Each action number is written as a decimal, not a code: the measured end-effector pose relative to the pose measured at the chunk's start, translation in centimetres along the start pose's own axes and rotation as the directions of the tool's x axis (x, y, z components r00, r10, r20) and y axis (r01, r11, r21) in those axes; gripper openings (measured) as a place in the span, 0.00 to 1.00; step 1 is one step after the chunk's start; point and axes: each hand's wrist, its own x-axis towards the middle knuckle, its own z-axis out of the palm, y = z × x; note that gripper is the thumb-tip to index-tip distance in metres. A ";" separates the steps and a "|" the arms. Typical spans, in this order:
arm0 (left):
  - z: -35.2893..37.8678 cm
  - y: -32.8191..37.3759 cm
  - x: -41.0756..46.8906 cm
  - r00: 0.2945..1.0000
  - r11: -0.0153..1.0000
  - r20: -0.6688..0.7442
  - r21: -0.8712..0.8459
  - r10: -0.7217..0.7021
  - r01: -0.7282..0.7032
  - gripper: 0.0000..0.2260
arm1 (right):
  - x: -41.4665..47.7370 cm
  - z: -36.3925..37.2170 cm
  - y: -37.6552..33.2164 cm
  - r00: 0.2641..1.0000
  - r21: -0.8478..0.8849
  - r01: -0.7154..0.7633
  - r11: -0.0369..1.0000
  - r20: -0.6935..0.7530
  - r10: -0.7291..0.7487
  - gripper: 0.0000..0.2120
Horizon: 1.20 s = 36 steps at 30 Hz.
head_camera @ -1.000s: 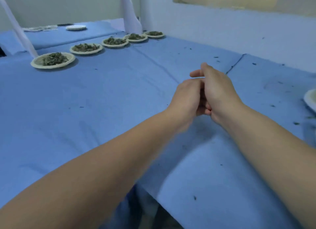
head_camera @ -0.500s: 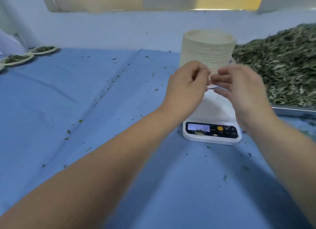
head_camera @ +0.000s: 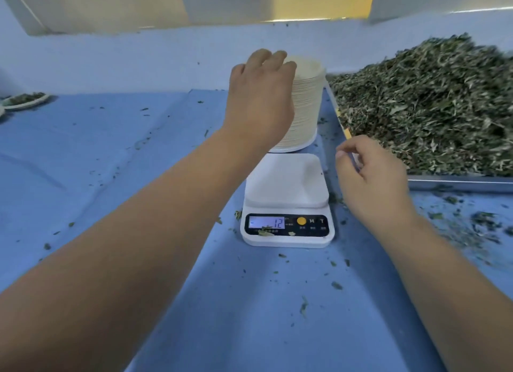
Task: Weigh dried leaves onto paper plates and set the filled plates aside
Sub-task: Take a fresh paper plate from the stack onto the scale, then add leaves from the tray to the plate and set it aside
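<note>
Head view: reaching for a fresh plate.
Left hand (head_camera: pixel 261 93) curled over top of paper-plate stack (head_camera: pixel 308 107), behind bare scale (head_camera: pixel 287 202); right hand (head_camera: pixel 372 177) loosely curled, empty, beside heaped dried leaves (head_camera: pixel 430 102). Risk: lifting two stuck plates, or toppling stack by a sideways tug.

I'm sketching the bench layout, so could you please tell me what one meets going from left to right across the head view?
filled plate → scale → heap of dried leaves
</note>
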 end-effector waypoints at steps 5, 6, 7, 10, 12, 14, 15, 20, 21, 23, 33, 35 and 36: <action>1.0 -0.1 2.5 0.978 0.993 0.204 0.109 0.031 -0.055 0.10 | -0.1 0.3 0.0 0.998 -0.008 -0.021 1.000 0.057 0.021 0.09; 1.1 -0.1 2.8 0.973 0.989 0.226 0.130 0.039 -0.070 0.10 | 0.0 0.3 -0.1 0.998 -0.012 -0.016 1.000 0.059 0.017 0.09; 1.2 -0.2 3.1 0.970 0.986 0.237 0.142 0.054 -0.089 0.09 | 0.1 0.3 -0.1 0.998 -0.027 -0.004 1.000 0.058 0.006 0.10; 1.3 -0.4 3.6 0.962 0.971 0.253 0.183 0.105 -0.154 0.10 | 0.2 0.4 -0.3 0.995 -0.100 0.058 0.993 0.087 -0.049 0.12; 1.3 -0.5 3.8 0.956 0.963 0.257 0.187 0.144 -0.196 0.10 | 0.3 0.4 -0.2 0.993 -0.129 0.075 0.989 0.099 -0.062 0.13; 1.2 -0.7 3.8 0.953 0.952 0.242 0.199 0.182 -0.232 0.12 | 0.2 0.5 -0.3 0.991 -0.133 0.096 0.986 0.106 -0.082 0.13; 1.1 -0.8 3.7 0.953 0.948 0.230 0.201 0.199 -0.247 0.13 | 0.1 0.5 -0.3 0.990 -0.132 0.102 0.986 0.109 -0.087 0.13; 1.0 -1.4 3.1 0.960 0.942 0.137 0.201 0.245 -0.269 0.16 | 0.0 0.9 -0.2 0.987 -0.126 0.131 0.983 0.109 -0.118 0.13; 1.1 -1.5 3.0 0.965 0.946 0.114 0.198 0.236 -0.255 0.18 | 0.0 0.9 -0.3 0.987 -0.124 0.134 0.983 0.108 -0.121 0.13; 1.1 -1.7 3.1 0.976 0.962 0.075 0.166 0.205 -0.215 0.24 | 0.0 1.0 -0.4 0.986 -0.121 0.139 0.983 0.109 -0.126 0.13; 1.2 -1.3 2.9 1.000 0.986 0.015 -0.163 0.026 -0.023 0.19 | -0.2 0.8 -0.9 0.997 0.006 0.012 1.000 0.076 -0.013 0.10; 1.4 -1.4 2.6 0.987 0.949 0.014 -0.274 -0.160 0.158 0.16 | -0.2 0.8 -0.9 0.998 0.051 -0.033 0.998 0.056 0.030 0.10; 1.4 -1.3 2.3 0.972 0.911 0.003 -0.349 -0.234 0.220 0.15 | -0.3 0.8 -0.9 0.998 0.084 -0.055 0.995 0.037 0.053 0.10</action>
